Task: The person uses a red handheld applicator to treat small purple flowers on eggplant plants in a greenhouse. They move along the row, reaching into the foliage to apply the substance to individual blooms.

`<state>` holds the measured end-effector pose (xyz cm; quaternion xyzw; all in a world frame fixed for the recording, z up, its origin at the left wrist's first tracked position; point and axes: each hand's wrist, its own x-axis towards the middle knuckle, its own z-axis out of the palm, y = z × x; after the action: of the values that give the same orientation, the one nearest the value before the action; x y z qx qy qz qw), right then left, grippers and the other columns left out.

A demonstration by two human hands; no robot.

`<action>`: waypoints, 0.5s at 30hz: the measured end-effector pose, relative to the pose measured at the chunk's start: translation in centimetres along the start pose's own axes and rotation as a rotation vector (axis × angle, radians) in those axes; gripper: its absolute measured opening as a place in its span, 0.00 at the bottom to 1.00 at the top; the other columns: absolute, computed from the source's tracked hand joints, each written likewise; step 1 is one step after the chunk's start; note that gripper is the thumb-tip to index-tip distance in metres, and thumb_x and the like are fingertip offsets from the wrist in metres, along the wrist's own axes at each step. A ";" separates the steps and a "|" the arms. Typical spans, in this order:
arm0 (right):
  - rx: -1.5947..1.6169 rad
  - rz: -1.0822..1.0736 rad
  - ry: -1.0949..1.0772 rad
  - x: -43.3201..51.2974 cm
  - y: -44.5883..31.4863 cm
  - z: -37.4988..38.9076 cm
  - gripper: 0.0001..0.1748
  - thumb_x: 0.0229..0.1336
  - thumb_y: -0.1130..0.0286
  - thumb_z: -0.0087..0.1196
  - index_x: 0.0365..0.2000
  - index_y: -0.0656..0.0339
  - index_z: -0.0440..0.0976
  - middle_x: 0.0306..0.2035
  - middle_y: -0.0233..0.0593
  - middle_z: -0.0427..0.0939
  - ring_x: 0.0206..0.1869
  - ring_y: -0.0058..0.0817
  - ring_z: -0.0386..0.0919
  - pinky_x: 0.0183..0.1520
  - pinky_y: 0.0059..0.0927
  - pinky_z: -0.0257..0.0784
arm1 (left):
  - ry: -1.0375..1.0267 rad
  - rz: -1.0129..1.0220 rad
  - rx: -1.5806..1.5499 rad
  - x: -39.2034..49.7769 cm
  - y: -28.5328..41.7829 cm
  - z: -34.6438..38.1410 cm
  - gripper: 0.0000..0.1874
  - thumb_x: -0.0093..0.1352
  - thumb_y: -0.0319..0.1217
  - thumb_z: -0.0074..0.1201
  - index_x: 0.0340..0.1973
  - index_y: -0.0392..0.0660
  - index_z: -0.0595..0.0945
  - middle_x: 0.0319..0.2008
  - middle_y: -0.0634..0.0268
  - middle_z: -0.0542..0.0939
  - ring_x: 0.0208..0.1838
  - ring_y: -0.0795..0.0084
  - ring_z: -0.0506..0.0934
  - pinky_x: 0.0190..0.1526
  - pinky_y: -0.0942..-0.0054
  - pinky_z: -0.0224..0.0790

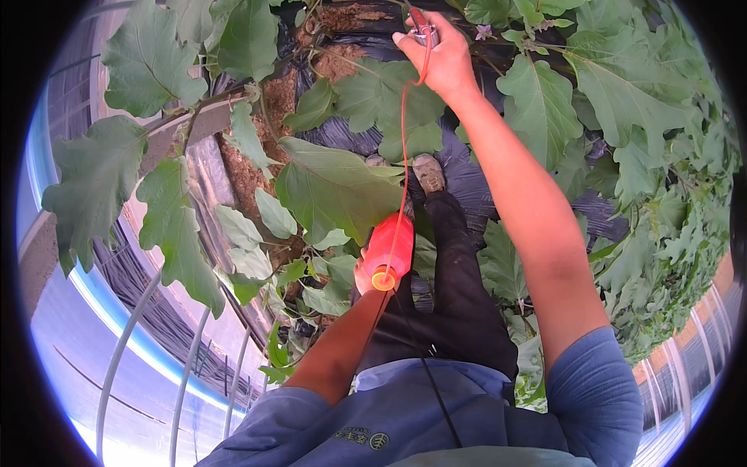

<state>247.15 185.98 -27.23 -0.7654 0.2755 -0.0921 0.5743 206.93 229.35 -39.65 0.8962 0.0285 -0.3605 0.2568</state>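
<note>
My left hand (362,275) is wrapped around a red plastic bottle (392,242) with an orange cap (383,279), held in front of my legs. From the cap a thin red tube (404,146) runs up to my right hand (446,61). That hand is stretched far forward and closed on a small red-handled hand tool with a metal part (425,32), perhaps a sprayer. Its tip is cut off at the top of the view. A purple eggplant flower (484,32) is just right of the tool. Below the right hand spreads a broad eggplant leaf (388,96).
Eggplant plants (630,82) crowd the right side. More large leaves (154,64) reach in from the left. Black plastic mulch (458,157) covers soil around my shoes (429,173). Curved metal rods (125,350) and greenhouse film (70,327) stand at left. A dark cord (435,385) crosses my shirt.
</note>
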 end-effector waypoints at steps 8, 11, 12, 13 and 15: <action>0.232 0.237 0.124 -16.1 1.4 -1.7 0.20 0.63 0.68 0.72 0.51 0.63 0.79 0.39 0.28 0.83 0.38 0.16 0.79 0.44 0.23 0.76 | -0.239 -0.004 0.422 1.2 10.3 -5.9 0.35 0.70 0.49 0.56 0.69 0.45 0.76 0.65 0.53 0.77 0.68 0.48 0.75 0.68 0.54 0.68; 0.274 0.314 0.340 -16.1 4.7 -3.2 0.14 0.67 0.72 0.68 0.50 0.62 0.78 0.40 0.28 0.81 0.41 0.17 0.80 0.46 0.23 0.76 | -0.347 -0.133 0.322 1.3 14.1 -8.0 0.34 0.74 0.46 0.52 0.72 0.44 0.74 0.73 0.47 0.75 0.77 0.42 0.70 0.77 0.48 0.62; 0.300 0.332 0.331 -15.7 5.8 -4.0 0.14 0.67 0.71 0.68 0.50 0.61 0.79 0.41 0.28 0.82 0.41 0.18 0.81 0.46 0.24 0.76 | -0.355 -0.137 0.495 1.1 15.5 -8.4 0.34 0.75 0.48 0.51 0.72 0.44 0.75 0.71 0.42 0.76 0.76 0.39 0.70 0.77 0.45 0.62; 0.331 0.365 0.332 -15.2 6.9 -4.6 0.15 0.67 0.69 0.69 0.50 0.61 0.79 0.41 0.29 0.83 0.42 0.19 0.82 0.45 0.25 0.76 | -0.379 -0.191 0.477 1.2 16.6 -9.0 0.34 0.75 0.49 0.50 0.72 0.44 0.75 0.71 0.42 0.76 0.76 0.40 0.71 0.77 0.45 0.62; 0.293 0.377 0.317 -14.2 8.5 -5.5 0.15 0.67 0.66 0.69 0.50 0.59 0.80 0.41 0.32 0.86 0.43 0.23 0.86 0.43 0.27 0.75 | -0.418 -0.279 0.437 1.8 18.3 -10.2 0.34 0.74 0.49 0.50 0.72 0.46 0.76 0.71 0.40 0.75 0.75 0.41 0.72 0.76 0.46 0.64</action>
<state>230.16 187.31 -30.88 -0.5856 0.4831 -0.1408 0.6355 219.02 218.16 -26.59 0.8243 0.0195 -0.5658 0.0071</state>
